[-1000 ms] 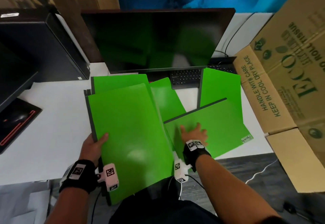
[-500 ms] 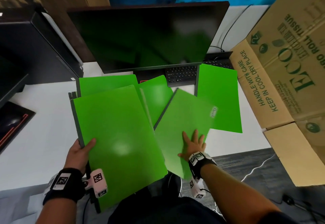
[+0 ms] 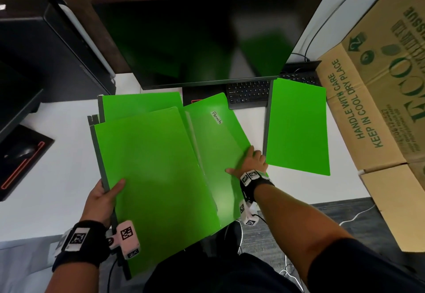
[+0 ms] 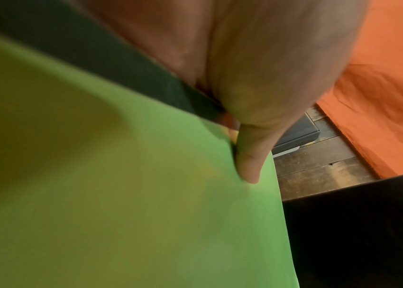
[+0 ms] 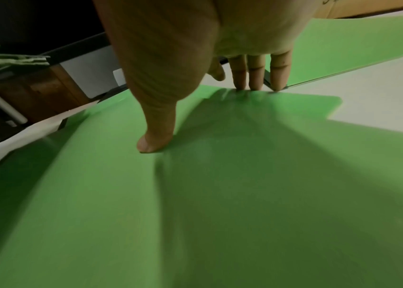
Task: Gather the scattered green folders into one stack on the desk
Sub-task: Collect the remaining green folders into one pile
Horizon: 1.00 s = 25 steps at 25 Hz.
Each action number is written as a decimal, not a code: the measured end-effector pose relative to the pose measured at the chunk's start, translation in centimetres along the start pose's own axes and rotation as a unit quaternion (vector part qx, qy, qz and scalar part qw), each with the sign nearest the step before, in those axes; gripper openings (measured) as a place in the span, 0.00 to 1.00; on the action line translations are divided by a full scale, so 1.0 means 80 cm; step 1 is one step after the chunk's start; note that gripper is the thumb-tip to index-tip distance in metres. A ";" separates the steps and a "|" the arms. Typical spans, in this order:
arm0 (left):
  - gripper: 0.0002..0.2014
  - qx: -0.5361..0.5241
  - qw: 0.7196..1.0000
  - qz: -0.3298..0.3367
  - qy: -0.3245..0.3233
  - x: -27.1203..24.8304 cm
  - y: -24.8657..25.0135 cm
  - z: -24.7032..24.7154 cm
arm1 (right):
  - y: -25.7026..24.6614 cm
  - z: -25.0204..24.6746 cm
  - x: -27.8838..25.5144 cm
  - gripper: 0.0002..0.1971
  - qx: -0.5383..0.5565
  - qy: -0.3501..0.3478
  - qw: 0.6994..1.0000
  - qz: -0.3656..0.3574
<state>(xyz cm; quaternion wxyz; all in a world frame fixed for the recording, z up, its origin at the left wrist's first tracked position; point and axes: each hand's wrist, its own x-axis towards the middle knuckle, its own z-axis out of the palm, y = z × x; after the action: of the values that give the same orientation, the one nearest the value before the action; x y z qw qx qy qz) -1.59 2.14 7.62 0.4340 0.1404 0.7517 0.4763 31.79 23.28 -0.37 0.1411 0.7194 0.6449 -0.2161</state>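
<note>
Green folders (image 3: 149,173) overlapping, lower ones mostly hidden, wrist views blurred

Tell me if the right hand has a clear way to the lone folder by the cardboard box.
Probably yes. The right hand lies flat on the Permits folder, right beside the lone folder, which lies uncovered on the desk with nothing between them.
</note>
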 end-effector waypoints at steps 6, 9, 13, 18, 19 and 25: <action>0.31 0.028 1.000 0.009 -0.006 0.018 -0.016 -0.026 | -0.012 -0.023 0.028 0.61 -0.021 -0.020 0.997 0.072; 0.31 0.024 1.000 0.014 0.001 0.017 -0.010 -0.031 | -0.007 -0.022 0.049 0.60 0.042 -0.057 0.992 0.100; 0.28 0.030 0.999 0.000 0.016 0.021 -0.011 -0.045 | -0.003 -0.016 0.046 0.53 0.138 -0.141 0.977 0.080; 0.20 0.015 1.000 0.004 0.027 0.012 -0.001 -0.053 | 0.010 -0.018 0.007 0.33 0.279 -0.162 0.946 0.012; 0.18 0.010 0.999 0.004 0.034 0.010 -0.003 -0.057 | 0.012 -0.017 -0.004 0.32 0.318 -0.160 0.934 -0.006; 0.30 -0.001 0.998 -0.017 0.052 0.026 -0.039 -0.098 | 0.049 -0.054 -0.054 0.25 0.405 -0.085 0.905 -0.099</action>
<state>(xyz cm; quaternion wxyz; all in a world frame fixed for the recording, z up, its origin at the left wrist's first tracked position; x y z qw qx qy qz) -8.34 -2.77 5.24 0.4022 0.1019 0.7754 0.4760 35.89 21.11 5.25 -0.1301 0.6261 0.5555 -0.5315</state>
